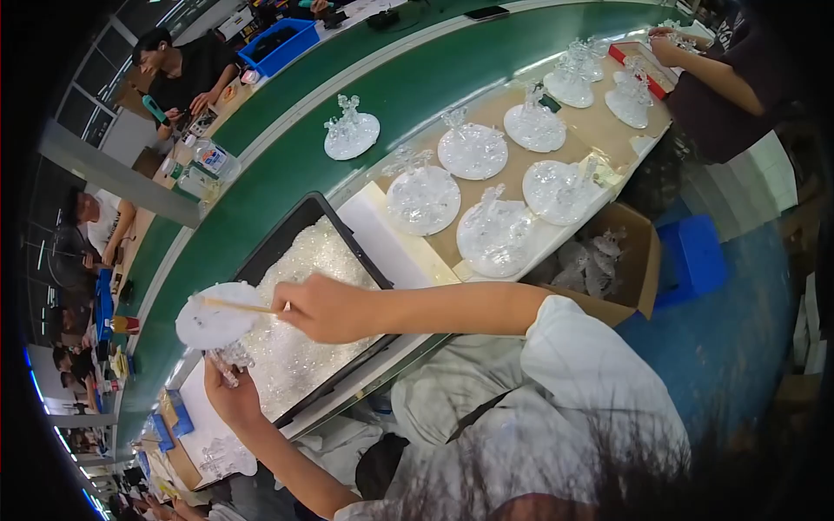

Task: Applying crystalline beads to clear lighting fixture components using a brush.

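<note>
My left hand (233, 398) is closed around the clear, glassy figure of an ornament, tipped so that its round white base (201, 326) faces up toward me. In my right hand (323, 308) is a thin wooden stick (236, 306), pinched between the fingers and lying across the base. Whether its far end is a brush or bare wood, I cannot tell. Both hands work at a black tray (276, 239) with glittering white granules (300, 265) in it. The ornament hangs over the tray's left edge.
Several ornaments with sparkling round bases (473, 152) stand on brown cardboard (447, 247) at right; another (352, 136) sits on the green belt (287, 165). An open carton (638, 278) and blue bin (691, 256) are below. Co-workers sit across the belt and at far right.
</note>
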`<move>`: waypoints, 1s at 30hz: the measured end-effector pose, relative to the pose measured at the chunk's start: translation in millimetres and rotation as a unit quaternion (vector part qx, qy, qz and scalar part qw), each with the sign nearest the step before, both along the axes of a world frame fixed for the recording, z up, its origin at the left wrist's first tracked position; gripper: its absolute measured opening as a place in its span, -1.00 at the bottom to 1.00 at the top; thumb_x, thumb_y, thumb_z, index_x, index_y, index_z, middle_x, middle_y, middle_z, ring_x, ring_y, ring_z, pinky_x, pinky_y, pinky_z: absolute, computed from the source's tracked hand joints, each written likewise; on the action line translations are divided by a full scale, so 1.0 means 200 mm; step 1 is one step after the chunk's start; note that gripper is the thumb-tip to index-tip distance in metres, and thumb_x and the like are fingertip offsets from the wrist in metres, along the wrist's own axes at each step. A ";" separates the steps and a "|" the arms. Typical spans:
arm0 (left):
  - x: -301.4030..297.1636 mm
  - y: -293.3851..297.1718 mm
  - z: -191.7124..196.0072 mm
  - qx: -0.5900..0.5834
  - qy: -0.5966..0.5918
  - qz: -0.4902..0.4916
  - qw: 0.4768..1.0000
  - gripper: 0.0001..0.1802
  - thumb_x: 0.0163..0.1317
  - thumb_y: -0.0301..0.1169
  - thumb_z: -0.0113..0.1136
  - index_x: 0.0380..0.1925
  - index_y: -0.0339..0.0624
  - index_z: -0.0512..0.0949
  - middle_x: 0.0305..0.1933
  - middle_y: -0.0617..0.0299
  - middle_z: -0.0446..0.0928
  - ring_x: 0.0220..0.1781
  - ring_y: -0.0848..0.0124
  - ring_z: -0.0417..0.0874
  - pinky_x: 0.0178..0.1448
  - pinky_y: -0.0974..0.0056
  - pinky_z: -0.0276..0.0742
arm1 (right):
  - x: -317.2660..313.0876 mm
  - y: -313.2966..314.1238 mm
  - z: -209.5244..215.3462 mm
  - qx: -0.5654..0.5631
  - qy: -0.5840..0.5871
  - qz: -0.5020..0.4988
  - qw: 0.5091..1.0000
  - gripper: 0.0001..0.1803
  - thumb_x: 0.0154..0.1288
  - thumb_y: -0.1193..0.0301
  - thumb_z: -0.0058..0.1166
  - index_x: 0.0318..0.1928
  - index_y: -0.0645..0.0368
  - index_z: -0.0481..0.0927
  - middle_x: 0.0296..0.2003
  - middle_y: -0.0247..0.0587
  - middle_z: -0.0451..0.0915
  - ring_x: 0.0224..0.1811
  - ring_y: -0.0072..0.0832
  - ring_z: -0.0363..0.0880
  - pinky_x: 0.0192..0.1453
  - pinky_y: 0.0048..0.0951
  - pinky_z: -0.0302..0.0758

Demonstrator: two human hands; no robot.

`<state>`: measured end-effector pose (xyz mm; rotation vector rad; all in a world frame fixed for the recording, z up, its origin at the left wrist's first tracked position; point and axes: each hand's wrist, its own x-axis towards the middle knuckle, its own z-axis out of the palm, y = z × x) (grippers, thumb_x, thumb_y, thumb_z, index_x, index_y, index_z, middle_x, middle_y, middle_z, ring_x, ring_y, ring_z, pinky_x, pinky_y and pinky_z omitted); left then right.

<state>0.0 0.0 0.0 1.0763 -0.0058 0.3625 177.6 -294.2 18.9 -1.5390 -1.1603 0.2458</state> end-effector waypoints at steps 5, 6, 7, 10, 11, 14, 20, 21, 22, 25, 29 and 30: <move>0.14 -0.23 -0.03 -0.100 0.117 0.153 0.976 -0.68 0.38 -0.28 0.00 -0.03 -0.28 0.51 -0.09 0.10 0.63 -0.13 0.22 0.64 -0.01 0.09 0.58 | 0.04 -0.14 0.00 0.067 0.042 -0.045 0.996 -0.85 0.40 0.43 0.03 -0.13 0.26 0.51 -0.52 -0.09 0.57 -0.47 -0.38 0.56 -0.34 -0.30 0.46; 0.16 -0.18 -0.01 -0.099 0.097 0.134 0.981 -0.67 0.39 -0.27 -0.01 0.03 -0.21 0.51 -0.03 0.11 0.63 -0.07 0.21 0.65 -0.01 0.06 0.60 | 0.02 -0.10 -0.04 0.109 0.020 -0.077 0.991 -0.84 0.39 0.43 0.04 -0.12 0.26 0.51 -0.51 -0.07 0.58 -0.46 -0.35 0.58 -0.35 -0.28 0.46; 0.11 -0.03 -0.04 -0.137 0.112 0.149 0.973 -0.63 0.39 -0.25 0.00 0.11 -0.14 0.48 0.04 0.13 0.61 -0.03 0.19 0.65 0.01 0.01 0.61 | -0.01 -0.05 -0.07 0.153 -0.003 -0.100 0.983 -0.83 0.38 0.43 0.06 -0.11 0.26 0.51 -0.50 -0.05 0.59 -0.46 -0.32 0.59 -0.36 -0.25 0.45; 0.18 -0.23 0.03 -0.082 0.118 0.149 0.978 -0.55 0.40 -0.12 -0.01 0.19 -0.06 0.44 0.14 0.19 0.56 0.07 0.17 0.61 0.03 -0.03 0.61 | 0.01 -0.11 0.05 0.173 0.118 -0.202 0.957 -0.84 0.41 0.42 0.04 -0.11 0.25 0.52 -0.53 -0.13 0.57 -0.50 -0.41 0.55 -0.40 -0.33 0.42; 0.22 -0.29 0.06 -0.085 0.118 0.157 0.977 -0.55 0.40 -0.12 -0.01 0.19 -0.06 0.44 0.14 0.19 0.56 0.07 0.17 0.61 0.03 -0.03 0.61 | 0.00 -0.11 -0.01 0.077 0.080 -0.122 0.986 -0.85 0.44 0.42 0.01 -0.10 0.25 0.53 -0.56 -0.24 0.51 -0.52 -0.51 0.48 -0.43 -0.41 0.38; 0.28 -0.37 0.15 -0.080 0.174 0.210 0.959 -0.57 0.44 -0.23 -0.10 0.23 -0.13 0.40 0.08 0.16 0.59 0.00 0.28 0.67 -0.09 0.18 0.69 | 0.00 -0.13 0.04 0.080 0.084 -0.123 0.986 -0.85 0.46 0.42 -0.01 -0.10 0.23 0.54 -0.60 -0.35 0.43 -0.55 -0.63 0.37 -0.46 -0.51 0.32; 0.23 -0.17 0.02 -0.081 0.153 0.118 0.978 -0.52 0.41 -0.03 -0.04 0.19 -0.01 0.42 0.09 0.18 0.57 -0.08 0.23 0.67 -0.10 0.12 0.66 | -0.03 -0.10 0.00 0.066 0.028 -0.154 0.986 -0.86 0.44 0.41 -0.01 -0.13 0.16 0.57 -0.63 -0.17 0.44 -0.63 -0.47 0.38 -0.51 -0.41 0.31; 0.23 -0.21 0.02 -0.092 0.170 0.132 0.972 -0.54 0.39 0.01 -0.03 0.12 -0.01 0.47 -0.01 0.16 0.62 -0.21 0.20 0.66 -0.14 0.10 0.63 | -0.02 -0.15 0.07 0.117 0.084 -0.222 0.964 -0.88 0.40 0.43 0.01 -0.14 0.14 0.58 -0.61 -0.07 0.46 -0.63 -0.36 0.42 -0.49 -0.34 0.33; 0.24 -0.24 0.04 -0.103 0.125 0.110 0.981 -0.46 0.41 0.03 -0.07 0.24 -0.02 0.39 0.16 0.13 0.54 0.05 0.12 0.64 0.09 -0.02 0.61 | -0.01 -0.12 0.02 0.113 0.027 -0.195 0.974 -0.88 0.41 0.45 -0.01 -0.14 0.13 0.57 -0.62 -0.08 0.44 -0.64 -0.35 0.39 -0.50 -0.34 0.32; 0.24 -0.17 0.01 -0.124 0.119 0.052 0.984 -0.42 0.42 0.01 -0.05 0.30 -0.08 0.35 0.24 0.13 0.49 0.17 0.16 0.59 0.16 0.00 0.61 | -0.02 -0.07 -0.04 0.113 -0.054 -0.137 0.983 -0.87 0.41 0.49 -0.05 -0.12 0.12 0.56 -0.65 -0.09 0.40 -0.67 -0.34 0.36 -0.51 -0.34 0.31; 0.27 -0.12 -0.01 -0.064 0.097 0.007 0.993 -0.43 0.41 -0.05 0.01 0.31 -0.10 0.34 0.27 0.13 0.47 0.23 0.19 0.56 0.20 0.02 0.61 | -0.02 -0.11 0.01 0.061 -0.038 -0.160 0.985 -0.86 0.38 0.55 -0.09 -0.15 0.13 0.53 -0.57 0.00 0.50 -0.61 -0.19 0.47 -0.46 -0.33 0.38; 0.29 -0.12 0.01 -0.024 0.091 -0.009 0.996 -0.44 0.40 -0.07 0.04 0.31 -0.09 0.35 0.27 0.13 0.47 0.24 0.20 0.56 0.19 0.03 0.62 | -0.02 -0.10 -0.02 0.061 -0.038 -0.160 0.984 -0.86 0.38 0.55 -0.09 -0.15 0.13 0.53 -0.57 0.00 0.50 -0.61 -0.19 0.47 -0.46 -0.33 0.38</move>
